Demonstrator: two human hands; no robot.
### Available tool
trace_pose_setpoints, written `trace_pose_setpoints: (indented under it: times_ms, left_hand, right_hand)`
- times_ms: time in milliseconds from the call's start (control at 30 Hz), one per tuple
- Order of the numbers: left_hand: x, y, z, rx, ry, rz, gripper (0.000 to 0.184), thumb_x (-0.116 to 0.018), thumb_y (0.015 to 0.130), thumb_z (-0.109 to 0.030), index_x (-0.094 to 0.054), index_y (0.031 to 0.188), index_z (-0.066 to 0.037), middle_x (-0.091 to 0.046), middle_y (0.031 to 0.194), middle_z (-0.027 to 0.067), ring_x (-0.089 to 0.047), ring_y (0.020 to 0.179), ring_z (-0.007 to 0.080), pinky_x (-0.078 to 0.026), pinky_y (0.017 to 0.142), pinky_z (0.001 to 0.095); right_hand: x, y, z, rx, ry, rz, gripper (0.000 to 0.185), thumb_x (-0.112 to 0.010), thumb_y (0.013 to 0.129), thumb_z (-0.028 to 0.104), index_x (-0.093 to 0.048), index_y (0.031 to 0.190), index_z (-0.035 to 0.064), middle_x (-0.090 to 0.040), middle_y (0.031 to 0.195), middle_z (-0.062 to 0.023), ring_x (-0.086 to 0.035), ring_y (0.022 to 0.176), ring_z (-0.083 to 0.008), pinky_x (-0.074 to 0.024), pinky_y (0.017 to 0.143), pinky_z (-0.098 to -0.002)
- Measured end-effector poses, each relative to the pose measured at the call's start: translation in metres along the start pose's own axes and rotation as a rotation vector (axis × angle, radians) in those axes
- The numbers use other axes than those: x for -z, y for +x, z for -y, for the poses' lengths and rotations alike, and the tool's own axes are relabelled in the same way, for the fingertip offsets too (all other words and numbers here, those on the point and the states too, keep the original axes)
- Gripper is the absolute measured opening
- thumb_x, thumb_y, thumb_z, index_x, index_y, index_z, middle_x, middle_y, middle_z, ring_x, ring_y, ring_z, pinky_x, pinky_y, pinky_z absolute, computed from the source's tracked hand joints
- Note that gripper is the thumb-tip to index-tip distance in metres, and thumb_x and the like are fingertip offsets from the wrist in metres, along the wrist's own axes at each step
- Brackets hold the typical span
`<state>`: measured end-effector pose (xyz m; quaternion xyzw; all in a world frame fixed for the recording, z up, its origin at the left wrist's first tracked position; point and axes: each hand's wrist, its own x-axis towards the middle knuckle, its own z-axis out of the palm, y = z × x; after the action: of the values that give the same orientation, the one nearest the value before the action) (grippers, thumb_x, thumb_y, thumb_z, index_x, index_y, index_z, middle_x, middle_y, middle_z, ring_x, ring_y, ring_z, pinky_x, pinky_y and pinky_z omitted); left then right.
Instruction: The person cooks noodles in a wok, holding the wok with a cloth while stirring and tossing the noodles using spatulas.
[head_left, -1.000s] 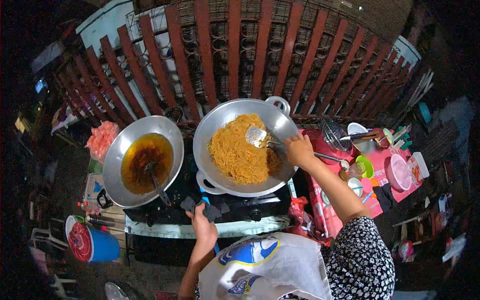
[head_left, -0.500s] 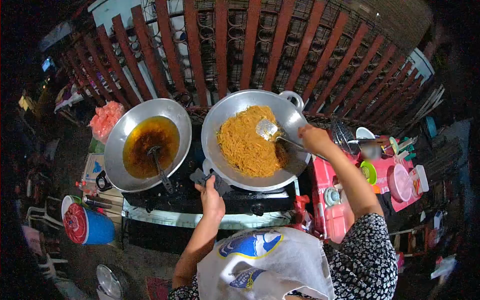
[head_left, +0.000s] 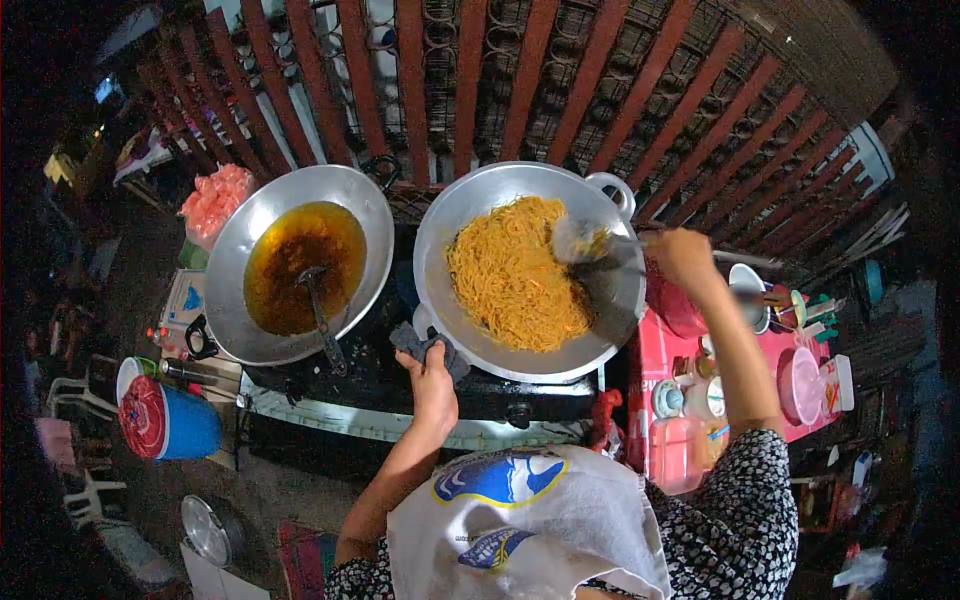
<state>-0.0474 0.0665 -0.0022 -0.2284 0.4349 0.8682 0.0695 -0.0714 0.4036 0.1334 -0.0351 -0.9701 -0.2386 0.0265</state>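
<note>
A large metal wok (head_left: 450,200) full of orange-yellow noodles (head_left: 515,275) sits on the black stove (head_left: 480,395). My right hand (head_left: 685,262) is closed round the handle of a spatula (head_left: 580,242), whose blurred blade is over the right side of the noodles. With my left hand (head_left: 430,380) I pinch a dark grey cloth (head_left: 428,350) against the wok's near-left handle. To the left, a second wok (head_left: 225,270) holds brownish-yellow oil (head_left: 300,250), with a dark slotted ladle (head_left: 320,315) resting in it.
A slatted brown fence (head_left: 470,90) stands close behind the stove. On the right, a pink-covered table (head_left: 770,400) carries bowls, jars and tubs. A bag of pink-orange items (head_left: 215,200) and a blue bucket (head_left: 190,420) are on the left.
My right hand has moved right and slightly up with the spatula, drawing its blade from the middle of the noodles toward the wok's right side. The left hand stays at the wok's handle with the cloth.
</note>
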Motion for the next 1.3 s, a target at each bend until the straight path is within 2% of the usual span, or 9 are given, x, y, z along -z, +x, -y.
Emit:
trace_pose_setpoints:
  times_ms: [67, 200, 300, 433, 800, 967, 1067, 1133, 1300]
  left_hand:
    - [0.003, 0.0, 0.002, -0.025, 0.021, 0.092, 0.086, -0.051, 0.081, -0.016, 0.017, 0.134, -0.011, -0.033, 0.128, 0.0084, -0.034, 0.114, 0.021, -0.022, 0.1, 0.0325]
    - [-0.009, -0.004, 0.006, -0.005, 0.032, 0.019, 0.083, -0.05, 0.081, -0.016, 0.014, 0.134, -0.009, -0.034, 0.127, 0.0081, -0.034, 0.114, 0.0203, -0.023, 0.099, 0.0318]
    - [-0.003, -0.002, 0.008, -0.029, 0.08, 0.072, 0.081, -0.049, 0.081, -0.015, 0.012, 0.134, -0.007, -0.034, 0.127, 0.0083, -0.034, 0.114, 0.0197, -0.024, 0.099, 0.0315]
    - [-0.008, -0.006, 0.003, -0.025, 0.066, 0.116, 0.064, -0.045, 0.084, -0.01, -0.002, 0.131, -0.009, -0.033, 0.122, 0.0116, -0.036, 0.109, 0.0202, -0.027, 0.095, 0.0315]
    - [-0.015, -0.014, -0.007, 0.028, 0.093, 0.05, 0.061, -0.043, 0.084, -0.009, -0.004, 0.131, -0.01, -0.031, 0.124, 0.0104, -0.033, 0.112, 0.0202, -0.025, 0.097, 0.0314]
    - [-0.002, -0.003, 0.007, -0.068, 0.16, 0.198, 0.075, -0.046, 0.084, -0.015, 0.009, 0.133, -0.003, -0.027, 0.131, 0.0103, -0.03, 0.117, 0.0213, -0.021, 0.101, 0.032]
    - [-0.005, -0.003, 0.007, -0.075, 0.249, 0.157, 0.073, -0.044, 0.084, -0.015, 0.01, 0.133, -0.004, -0.028, 0.13, 0.0101, -0.03, 0.117, 0.0211, -0.02, 0.101, 0.0324]
    - [-0.006, -0.005, 0.008, -0.046, 0.237, 0.141, 0.071, -0.043, 0.085, -0.014, 0.008, 0.133, -0.005, -0.028, 0.13, 0.0102, -0.03, 0.117, 0.0209, -0.02, 0.101, 0.0325]
    - [-0.009, -0.003, 0.005, -0.051, 0.135, 0.134, 0.062, -0.042, 0.082, -0.007, -0.003, 0.13, -0.007, -0.031, 0.123, 0.0127, -0.032, 0.112, 0.021, -0.023, 0.097, 0.0311]
  right_hand:
    - [0.019, 0.014, -0.011, -0.038, -0.026, -0.044, 0.015, -0.052, 0.075, 0.022, -0.064, 0.074, 0.0128, -0.063, 0.072, -0.0098, -0.062, 0.064, -0.0267, -0.0499, 0.056, -0.036]
    - [-0.001, 0.066, -0.013, 0.052, -0.187, 0.074, 0.015, -0.052, 0.075, 0.023, -0.065, 0.077, 0.0152, -0.063, 0.072, -0.0091, -0.062, 0.064, -0.0256, -0.0498, 0.055, -0.0345]
    - [-0.087, 0.083, 0.021, 0.152, 0.103, -0.046, 0.017, -0.053, 0.078, 0.025, -0.065, 0.089, 0.0226, -0.063, 0.079, -0.0092, -0.062, 0.068, -0.0261, -0.0497, 0.058, -0.0362]
    - [-0.057, 0.066, 0.032, 0.225, 0.42, 0.008, 0.021, -0.056, 0.078, 0.03, -0.064, 0.097, 0.0265, -0.063, 0.083, -0.0096, -0.06, 0.07, -0.028, -0.0486, 0.06, -0.0369]
    - [0.084, 0.047, 0.0, 0.233, -0.027, 0.005, 0.011, -0.053, 0.075, 0.022, -0.063, 0.08, 0.0181, -0.061, 0.068, -0.0098, -0.06, 0.065, -0.0277, -0.0476, 0.055, -0.039]
    - [0.031, 0.044, -0.016, 0.263, -0.21, 0.219, 0.015, -0.054, 0.074, 0.026, -0.063, 0.083, 0.0181, -0.061, 0.07, -0.0121, -0.062, 0.066, -0.0277, -0.05, 0.059, -0.0386]
    - [-0.047, 0.031, 0.035, 0.259, 0.313, 0.29, 0.025, -0.054, 0.077, 0.036, -0.063, 0.093, 0.0181, -0.062, 0.081, -0.0121, -0.06, 0.074, -0.0309, -0.0481, 0.068, -0.0414]
    - [-0.081, 0.027, 0.065, 0.138, 0.694, 0.173, 0.018, -0.061, 0.075, 0.027, -0.066, 0.09, 0.0169, -0.063, 0.081, -0.0123, -0.061, 0.074, -0.0289, -0.0474, 0.067, -0.0376]
    - [-0.057, 0.025, 0.054, 0.078, 0.811, 0.136, 0.015, -0.063, 0.073, 0.024, -0.066, 0.086, 0.016, -0.063, 0.077, -0.0122, -0.061, 0.071, -0.0282, -0.0475, 0.064, -0.0366]
